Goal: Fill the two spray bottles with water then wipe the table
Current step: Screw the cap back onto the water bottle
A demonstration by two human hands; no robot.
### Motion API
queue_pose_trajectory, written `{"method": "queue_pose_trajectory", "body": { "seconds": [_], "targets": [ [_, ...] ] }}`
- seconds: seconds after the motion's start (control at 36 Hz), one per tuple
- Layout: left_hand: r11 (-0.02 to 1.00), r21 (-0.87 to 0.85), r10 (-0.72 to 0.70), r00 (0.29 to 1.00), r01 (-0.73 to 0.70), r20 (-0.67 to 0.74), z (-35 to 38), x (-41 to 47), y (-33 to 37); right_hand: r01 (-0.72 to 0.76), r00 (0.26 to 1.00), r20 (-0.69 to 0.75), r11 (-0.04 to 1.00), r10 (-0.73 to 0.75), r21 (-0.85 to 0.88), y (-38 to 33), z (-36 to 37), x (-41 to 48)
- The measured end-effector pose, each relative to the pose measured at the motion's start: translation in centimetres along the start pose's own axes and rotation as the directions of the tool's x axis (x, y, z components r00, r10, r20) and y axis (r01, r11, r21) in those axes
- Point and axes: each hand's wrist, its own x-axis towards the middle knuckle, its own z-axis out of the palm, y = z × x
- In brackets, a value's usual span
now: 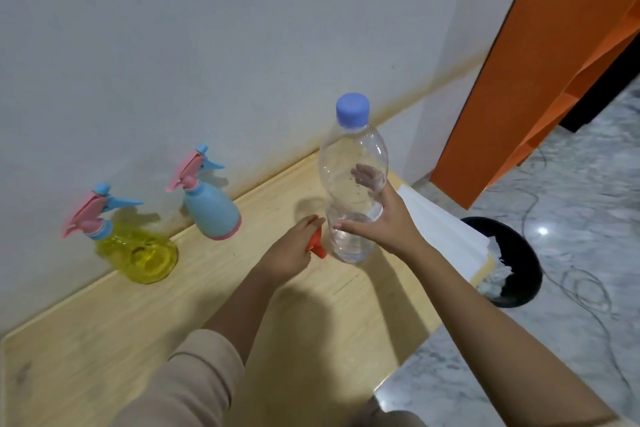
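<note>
Pale wooden table (104, 340) along a white wall. Tall clear plastic water bottle with a blue cap (351, 180) stands upright near the right end, water low in the base, right hand (384, 218) wrapped round its lower half. Left of the hands, both capped: blue opaque spray bottle (211, 211), then yellow translucent spray bottle (138, 253) farther out. Left hand (291, 253), nearer them, pinches a small red piece (317, 244), possibly a funnel. Both triggers point right.
</note>
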Motion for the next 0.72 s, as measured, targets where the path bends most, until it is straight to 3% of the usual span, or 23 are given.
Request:
{"method": "queue_pose_trajectory", "body": {
  "seconds": [0.11,0.28,0.39,0.53,0.61,0.72],
  "targets": [
    [0.994,-0.107,-0.03,0.999,0.026,-0.034,-0.2,0.4,-0.7,0.003,0.999,-0.053,1.0,-0.004,-0.019,-0.5,0.1,1.3],
    [0.911,-0.399,-0.196,0.963,0.109,-0.185,-1.3,1.7,-1.3,-0.007,0.997,-0.074,0.999,0.004,-0.04,-0.6,0.4,5.0],
    [0.774,-0.621,-0.355,0.897,0.123,-0.264,-2.1,2.7,-2.2,0.018,0.995,-0.092,0.999,-0.023,-0.049,-0.8,0.8,8.8],
    [0.625,-0.772,-0.53,0.787,0.111,-0.316,-3.2,4.4,-3.7,0.057,0.996,-0.071,0.998,-0.058,-0.018,-1.0,1.7,13.5],
    [0.578,-0.809,-0.595,0.735,0.109,-0.326,-3.2,5.5,-5.2,0.078,0.996,-0.053,0.997,-0.077,0.012,-0.8,2.6,15.6],
    [0.593,-0.798,-0.638,0.668,0.108,-0.383,-3.2,6.4,-4.9,0.088,0.996,-0.015,0.996,-0.088,0.0,0.4,3.8,17.6]
  ]
}}
